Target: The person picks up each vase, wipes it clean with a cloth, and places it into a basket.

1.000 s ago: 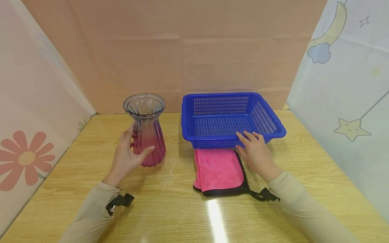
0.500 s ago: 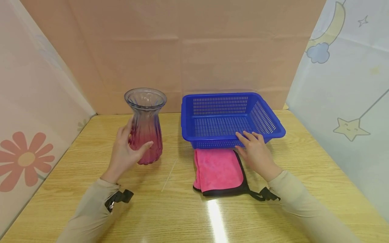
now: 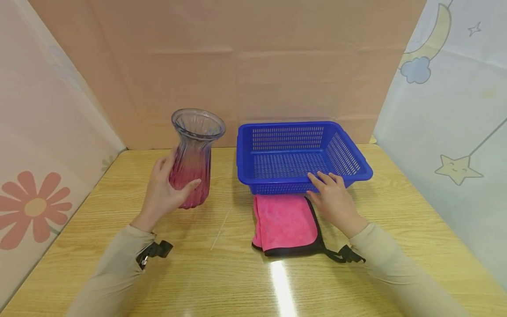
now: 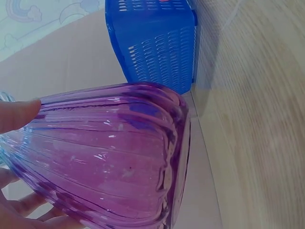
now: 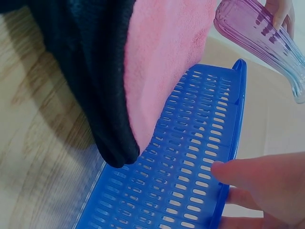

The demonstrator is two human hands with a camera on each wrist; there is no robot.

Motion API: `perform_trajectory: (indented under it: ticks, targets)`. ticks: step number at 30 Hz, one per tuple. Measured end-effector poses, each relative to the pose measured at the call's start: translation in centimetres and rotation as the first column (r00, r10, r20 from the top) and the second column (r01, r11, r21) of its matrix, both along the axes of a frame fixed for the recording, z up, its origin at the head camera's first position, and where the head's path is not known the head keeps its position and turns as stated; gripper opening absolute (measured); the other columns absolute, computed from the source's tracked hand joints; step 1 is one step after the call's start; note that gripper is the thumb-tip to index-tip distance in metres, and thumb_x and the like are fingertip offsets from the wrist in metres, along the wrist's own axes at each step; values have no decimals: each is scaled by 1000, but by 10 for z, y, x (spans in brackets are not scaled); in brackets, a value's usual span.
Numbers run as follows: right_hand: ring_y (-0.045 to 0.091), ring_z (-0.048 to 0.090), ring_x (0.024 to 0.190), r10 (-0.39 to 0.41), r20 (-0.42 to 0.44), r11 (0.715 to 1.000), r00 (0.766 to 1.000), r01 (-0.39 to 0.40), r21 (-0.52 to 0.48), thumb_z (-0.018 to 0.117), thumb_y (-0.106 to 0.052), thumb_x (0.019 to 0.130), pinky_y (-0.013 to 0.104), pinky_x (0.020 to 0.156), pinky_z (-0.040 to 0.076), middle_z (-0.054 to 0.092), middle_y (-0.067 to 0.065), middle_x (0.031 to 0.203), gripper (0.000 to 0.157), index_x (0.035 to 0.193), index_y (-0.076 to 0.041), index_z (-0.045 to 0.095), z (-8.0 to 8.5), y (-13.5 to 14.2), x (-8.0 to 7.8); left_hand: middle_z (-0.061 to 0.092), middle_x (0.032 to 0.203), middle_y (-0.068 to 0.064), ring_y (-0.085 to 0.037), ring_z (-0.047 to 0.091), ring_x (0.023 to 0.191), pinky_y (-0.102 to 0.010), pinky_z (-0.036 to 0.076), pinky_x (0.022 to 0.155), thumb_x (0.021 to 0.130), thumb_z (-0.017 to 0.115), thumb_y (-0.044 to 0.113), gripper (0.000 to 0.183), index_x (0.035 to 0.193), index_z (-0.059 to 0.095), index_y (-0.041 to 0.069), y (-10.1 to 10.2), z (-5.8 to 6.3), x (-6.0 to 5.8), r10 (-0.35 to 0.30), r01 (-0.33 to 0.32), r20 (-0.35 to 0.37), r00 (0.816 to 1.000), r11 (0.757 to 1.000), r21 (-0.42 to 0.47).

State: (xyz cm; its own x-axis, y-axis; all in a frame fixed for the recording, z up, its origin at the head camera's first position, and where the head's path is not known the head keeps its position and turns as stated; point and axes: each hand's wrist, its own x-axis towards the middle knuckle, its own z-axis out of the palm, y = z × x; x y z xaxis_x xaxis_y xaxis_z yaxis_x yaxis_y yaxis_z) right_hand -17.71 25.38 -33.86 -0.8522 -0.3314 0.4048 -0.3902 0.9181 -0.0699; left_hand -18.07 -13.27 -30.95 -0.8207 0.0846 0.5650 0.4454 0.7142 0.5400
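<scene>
In the head view my left hand (image 3: 160,193) grips a ribbed glass vase (image 3: 196,160), clear grey-blue at the mouth and pink-purple below. The vase is off the table, its mouth leaning slightly right. The left wrist view shows the thumb on one side of the vase (image 4: 109,157) and fingers on the other; its base touches nothing. My right hand (image 3: 336,204) holds the front rim of a blue plastic basket (image 3: 285,179), fingers over the rim and thumb against the outer wall (image 5: 190,157). A folded pink cloth (image 3: 287,222) with black edging lies before the basket.
The wooden table (image 3: 222,281) carries everything. A black loop (image 3: 336,254) runs from the cloth towards my right wrist. Behind the basket stands a tan backdrop (image 3: 237,79); printed sheets (image 3: 443,114) close off both sides.
My left hand has raised the vase from near the table; it moved up and its mouth swung to the right. The right hand, basket and cloth stay in place.
</scene>
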Motion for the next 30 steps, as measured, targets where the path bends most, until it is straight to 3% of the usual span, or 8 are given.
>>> perform_trajectory:
  ticks: [10,23,30]
  targets:
    - [42,54,114,2,10,1000,1000,-2,-3,65,-19,85,53,102,38,60,28,120,46,125,2,56,3,-1,2,45,124,-27,-39,44,112,-58,42,88,71,79,20,92,147,28,10,3,11,-4,2,-1,28,1000,1000,-17]
    - [41,54,116,-8,31,1000,999,8,1,65,-19,86,53,104,37,59,27,122,46,126,1,56,3,0,2,48,120,-30,-42,46,110,-57,42,88,70,80,22,91,146,30,15,6,23,-17,-33,28,-54,998,995,-96]
    - [44,54,115,-13,31,1000,999,13,-4,66,-18,85,53,103,37,59,27,122,45,125,1,56,3,-1,3,47,123,-29,-42,46,112,-60,43,89,73,78,21,88,146,30,15,9,29,-19,-46,40,-45,998,991,-124]
